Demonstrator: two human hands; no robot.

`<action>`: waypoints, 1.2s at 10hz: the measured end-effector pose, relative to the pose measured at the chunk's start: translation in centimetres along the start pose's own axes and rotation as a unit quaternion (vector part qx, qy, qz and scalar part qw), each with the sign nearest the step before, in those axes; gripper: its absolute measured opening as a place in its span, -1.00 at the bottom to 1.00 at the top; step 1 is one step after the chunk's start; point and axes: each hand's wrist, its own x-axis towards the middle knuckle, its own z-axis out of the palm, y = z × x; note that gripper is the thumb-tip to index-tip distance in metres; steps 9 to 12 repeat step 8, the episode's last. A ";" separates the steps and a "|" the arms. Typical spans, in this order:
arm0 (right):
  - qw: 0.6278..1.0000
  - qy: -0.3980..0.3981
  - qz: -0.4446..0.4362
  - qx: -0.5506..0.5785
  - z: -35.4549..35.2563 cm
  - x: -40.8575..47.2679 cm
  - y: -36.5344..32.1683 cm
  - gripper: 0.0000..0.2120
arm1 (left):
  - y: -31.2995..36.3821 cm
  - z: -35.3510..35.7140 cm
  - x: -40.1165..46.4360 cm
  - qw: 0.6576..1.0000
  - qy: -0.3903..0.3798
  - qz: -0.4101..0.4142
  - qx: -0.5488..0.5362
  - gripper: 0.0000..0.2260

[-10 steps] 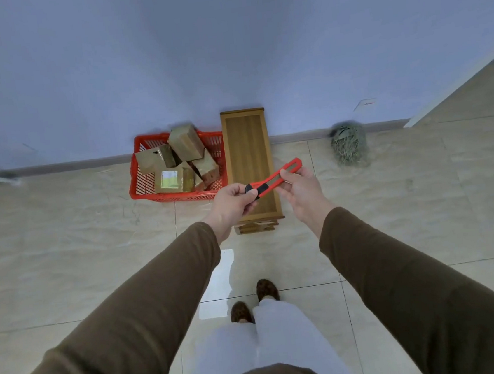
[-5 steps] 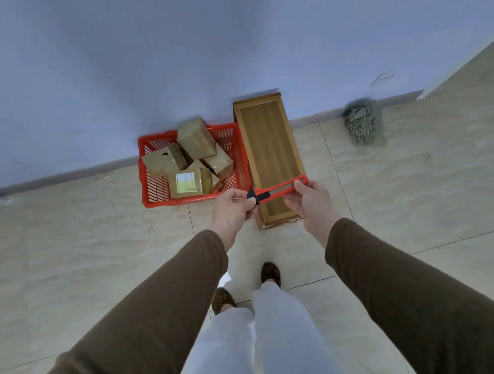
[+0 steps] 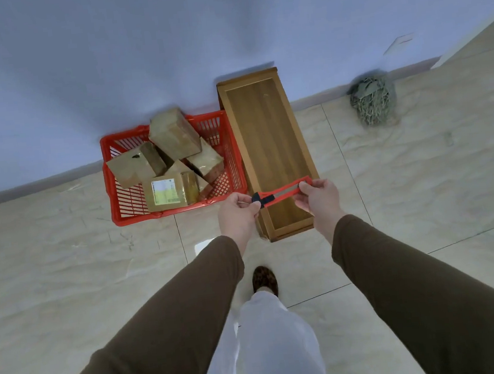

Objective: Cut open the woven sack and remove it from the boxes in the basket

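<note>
Both hands hold a red utility knife (image 3: 283,192) level above the near end of a wooden tray. My left hand (image 3: 238,213) pinches its black end; my right hand (image 3: 317,199) pinches the other end. A red plastic basket (image 3: 120,213) stands on the floor against the wall, left of the knife, with several taped cardboard boxes (image 3: 173,133) piled in it. A crumpled greenish woven sack (image 3: 373,101) lies bunched on the floor by the wall at the right, apart from the basket.
A long wooden tray (image 3: 268,142) lies on the tiled floor right beside the basket, one end at the blue wall. My white-trousered leg and a dark shoe (image 3: 264,279) are below the hands.
The knife has tipped from slanted to nearly level between my hands. My view has swung closer over the basket and tray, and my feet have stepped forward.
</note>
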 end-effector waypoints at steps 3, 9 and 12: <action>0.994 0.025 -0.062 -0.085 1.8 8.3 4.3 -0.81 | -4.8 3.0 7.8 0.999 -0.014 0.007 0.030 -0.87; 0.987 0.046 -0.072 -0.138 1.4 9.1 4.5 -0.70 | -5.5 2.7 9.6 0.996 -0.014 0.019 0.086 -0.86; 0.987 0.046 -0.072 -0.138 1.4 9.1 4.5 -0.70 | -5.5 2.7 9.6 0.996 -0.014 0.019 0.086 -0.86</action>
